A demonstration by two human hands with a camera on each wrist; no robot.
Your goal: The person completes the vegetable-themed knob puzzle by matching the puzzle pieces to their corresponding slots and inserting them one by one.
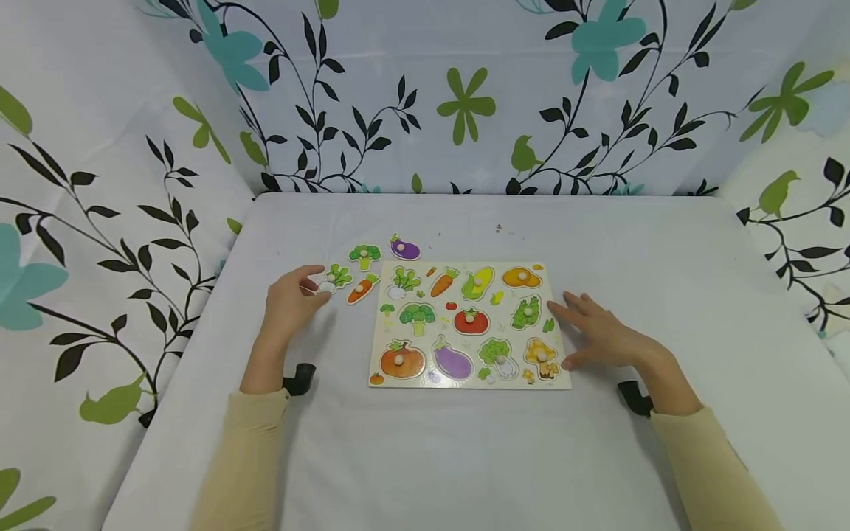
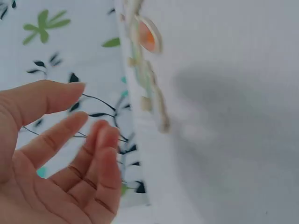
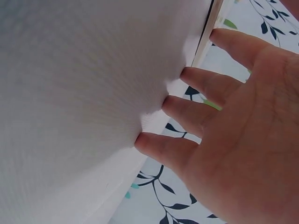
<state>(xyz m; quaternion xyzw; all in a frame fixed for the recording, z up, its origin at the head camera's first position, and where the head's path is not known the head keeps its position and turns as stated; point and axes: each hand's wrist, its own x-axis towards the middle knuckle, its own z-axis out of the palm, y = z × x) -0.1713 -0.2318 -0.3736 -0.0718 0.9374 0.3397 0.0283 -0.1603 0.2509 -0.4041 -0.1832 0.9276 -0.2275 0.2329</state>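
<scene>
A vegetable peg puzzle board (image 1: 434, 380) lies flat on the white table. Left of it, a loose radish piece (image 1: 341, 276) lies right by the fingertips of my left hand (image 1: 292, 299), which partly cover it in the head view. In the left wrist view the left hand (image 2: 70, 158) has thumb and fingers apart and nothing between them. My right hand (image 1: 607, 335) touches the board's right edge with spread fingers. Its fingertips press on the white cloth in the right wrist view (image 3: 238, 126). Close by lie a carrot piece (image 1: 362, 289) and a broccoli piece (image 1: 364, 256).
An eggplant piece (image 1: 405, 248) lies just beyond the board's upper left edge. On the board sit several knobbed pieces, among them a tomato (image 1: 479, 324) and a pumpkin (image 1: 392, 367). Patterned cloth (image 1: 412, 66) hangs behind the table and at both sides.
</scene>
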